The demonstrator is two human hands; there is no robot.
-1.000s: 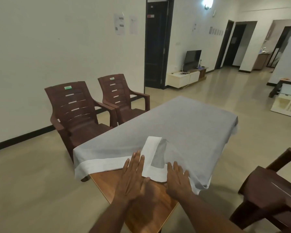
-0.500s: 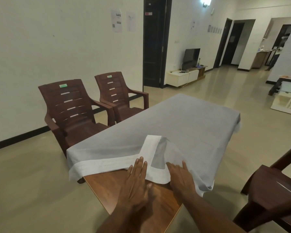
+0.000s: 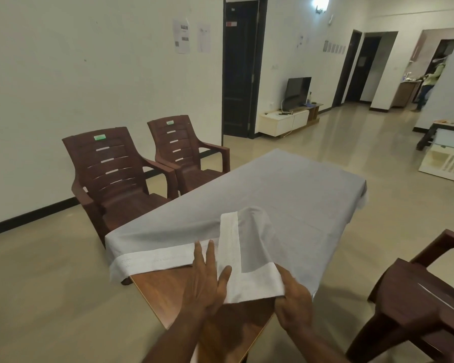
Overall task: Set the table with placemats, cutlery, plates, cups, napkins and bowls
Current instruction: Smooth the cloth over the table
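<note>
A grey tablecloth (image 3: 286,195) with a white border covers most of the wooden table (image 3: 168,292), its near corner folded back so bare wood shows. The left hand (image 3: 207,281) lies flat with straight fingers on the border, while the right hand (image 3: 294,302) pinches the folded corner's edge. 2 brown plastic chairs (image 3: 116,174) stand by the wall.

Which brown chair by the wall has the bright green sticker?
The nearer chair, left of the other: its backrest top bears a bright green sticker. The farther chair's label looks pale.
</note>
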